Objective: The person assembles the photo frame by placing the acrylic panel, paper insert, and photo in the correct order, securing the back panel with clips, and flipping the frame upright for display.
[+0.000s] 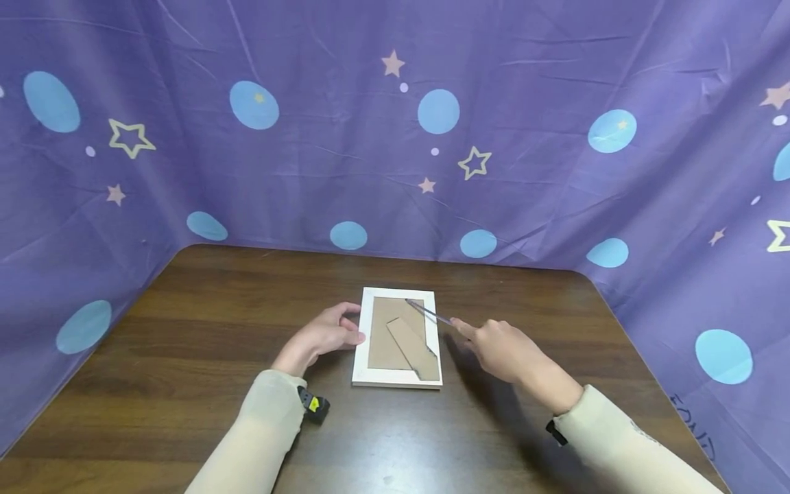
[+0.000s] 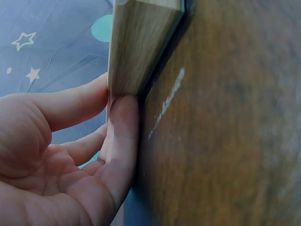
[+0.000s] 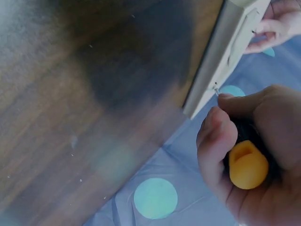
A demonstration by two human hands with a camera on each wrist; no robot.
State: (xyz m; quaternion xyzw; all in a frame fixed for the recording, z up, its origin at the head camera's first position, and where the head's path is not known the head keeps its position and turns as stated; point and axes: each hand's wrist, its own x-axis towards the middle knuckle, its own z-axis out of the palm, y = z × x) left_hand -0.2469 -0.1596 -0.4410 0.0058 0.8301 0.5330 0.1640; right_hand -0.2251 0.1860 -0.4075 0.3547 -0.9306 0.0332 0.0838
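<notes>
A white picture frame [image 1: 400,378] lies back side up on the table, its brown backing board [image 1: 384,305] and angled stand flap [image 1: 415,345] showing. On the frame's left edge my left hand [image 1: 324,331] grips with thumb and fingers. In the left wrist view, that hand [image 2: 70,160] has its fingertips at the frame's wooden side [image 2: 141,47]. My right hand [image 1: 503,348] holds a screwdriver, whose thin metal shaft [image 1: 432,314] reaches over the frame's right border to the upper right of the board. Its orange and black handle [image 3: 248,165] sits inside the curled fingers.
The brown wooden table [image 1: 216,343] extends around the frame. A purple cloth [image 1: 345,137] with stars and blue dots hangs behind and along both sides of it. Dark wrist straps [image 1: 315,405] are on both sleeves.
</notes>
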